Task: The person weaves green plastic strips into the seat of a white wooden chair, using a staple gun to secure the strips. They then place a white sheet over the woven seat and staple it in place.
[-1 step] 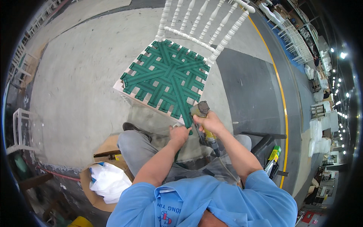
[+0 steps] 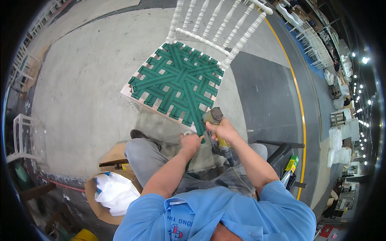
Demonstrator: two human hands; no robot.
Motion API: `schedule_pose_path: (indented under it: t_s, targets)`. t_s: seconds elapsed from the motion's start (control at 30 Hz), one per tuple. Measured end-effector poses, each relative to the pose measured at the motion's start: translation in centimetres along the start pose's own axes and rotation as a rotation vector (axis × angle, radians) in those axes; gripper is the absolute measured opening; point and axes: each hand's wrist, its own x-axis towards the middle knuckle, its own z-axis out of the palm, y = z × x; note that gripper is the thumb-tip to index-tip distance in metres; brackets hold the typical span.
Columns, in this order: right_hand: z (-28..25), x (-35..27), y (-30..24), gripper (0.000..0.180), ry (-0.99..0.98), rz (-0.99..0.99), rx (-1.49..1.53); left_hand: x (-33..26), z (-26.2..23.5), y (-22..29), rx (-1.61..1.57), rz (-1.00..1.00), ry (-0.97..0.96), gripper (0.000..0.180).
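Before me stands a white chair point(image 2: 173, 24) with a turned-spindle back; its seat carries interlaced green webbing point(image 2: 182, 75), with diagonal straps crossing over the weave. One diagonal strap point(image 2: 194, 109) runs down past the near corner of the seat. At that corner my left hand point(image 2: 190, 142) is closed, pinching the strap's loose end. My right hand point(image 2: 223, 131) is wrapped round a yellow and black pneumatic staple gun point(image 2: 222, 142), its head beside the strap at the near corner. I cannot tell whether the nose touches the webbing.
An air hose point(image 2: 241, 176) trails from the staple gun across my lap. To my lower left is an open cardboard box point(image 2: 93, 201) with a white plastic bag point(image 2: 116, 193). A green and yellow box point(image 2: 292, 162) stands on the right, near dark bars. Another white chair frame point(image 2: 18, 136) is at far left.
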Motion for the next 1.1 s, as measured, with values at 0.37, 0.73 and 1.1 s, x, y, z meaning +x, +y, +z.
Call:
schedule_pose_path:
  t_s: [0.37, 0.73, 1.1]
  targets:
    - [1.1, 1.6, -0.6, 0.039, 0.061, 0.008, -0.125, 0.8, 0.4, -0.7, -0.071, 0.034, 0.054, 0.053]
    - [2.1, 1.5, -0.1, 0.041, 0.011, -0.056, -0.129, 0.8, 0.6, -0.9, -0.049, 0.016, 0.042, 0.052]
    - [0.3, -1.1, -1.0, 0.033, 0.036, -0.069, 0.033, 0.0, -0.7, -0.2, -0.471, -0.092, -0.075, 0.054]
